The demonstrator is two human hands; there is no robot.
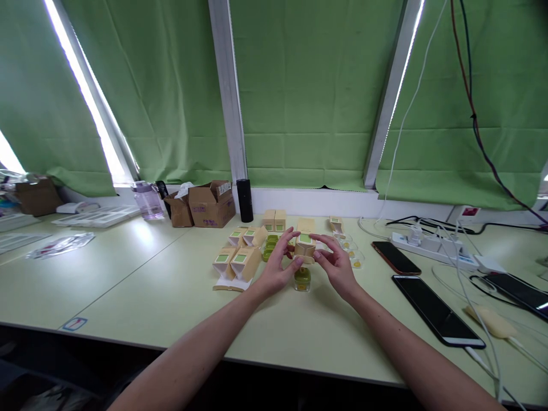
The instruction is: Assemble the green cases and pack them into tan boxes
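Observation:
Between my two hands is a small tan cardboard box (305, 246) with a green label on top and its lower flap hanging open. My left hand (279, 264) grips its left side, fingers curled at the edge. From the right, my right hand (336, 264) pinches the other side with thumb and fingers. Just below the box, a small glass jar with a green lid (302, 279) stands on the table. Left of my hands are several similar tan boxes (244, 262) with open flaps. Several green-lidded jars (269, 246) sit partly behind my left hand.
Clear round pieces with yellow centres (356, 260) lie right of my hands. Phones (436, 308), a white power strip (434, 248) and loose cables occupy the right side. Cardboard cartons (212, 205), a black cylinder (244, 201) and a lilac bottle (148, 201) stand at the back.

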